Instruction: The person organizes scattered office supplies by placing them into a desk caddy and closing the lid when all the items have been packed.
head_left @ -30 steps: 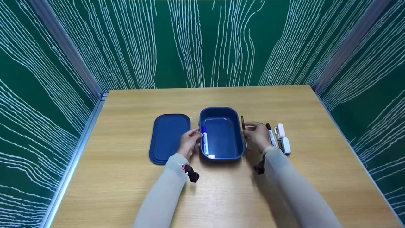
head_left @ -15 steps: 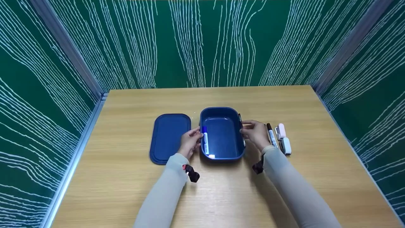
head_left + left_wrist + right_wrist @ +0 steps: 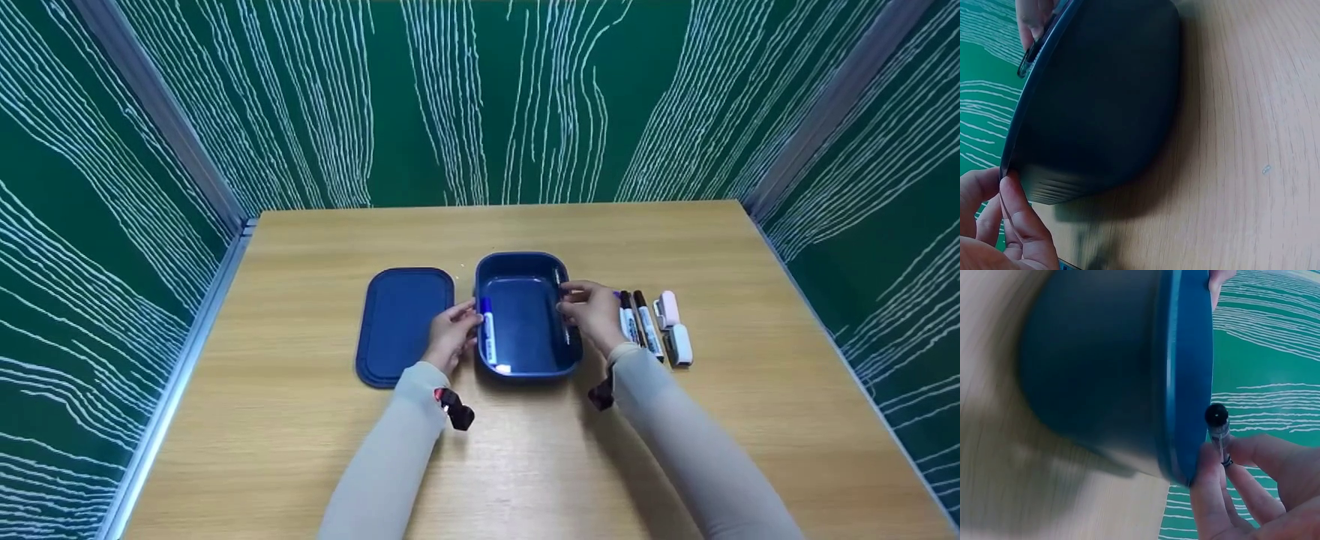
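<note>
A dark blue box [image 3: 517,360] without its lid stands on the table. My left hand [image 3: 450,334] pinches its left rim between thumb and fingers, as the left wrist view also shows. A marker [image 3: 490,337] with a blue cap lies inside along the left wall. My right hand [image 3: 592,309] holds a slim pen [image 3: 1219,433] with a black end and a clear barrel. In the right wrist view the pen is pinched between thumb and fingers, at the box's right rim. From the head, most of the pen is hidden by the fingers and hard to make out against the dark box.
The matching blue lid [image 3: 405,322] lies flat left of the box. Right of my right hand lie several markers [image 3: 649,326], with a small pink object [image 3: 669,309] and a light blue-white one [image 3: 680,345] beyond. Green walls with white lines surround the wooden table [image 3: 315,450].
My right hand has moved left with the pen, from beside the box to over its right rim, uncovering more of the markers. The left hand has stayed at the left rim.
</note>
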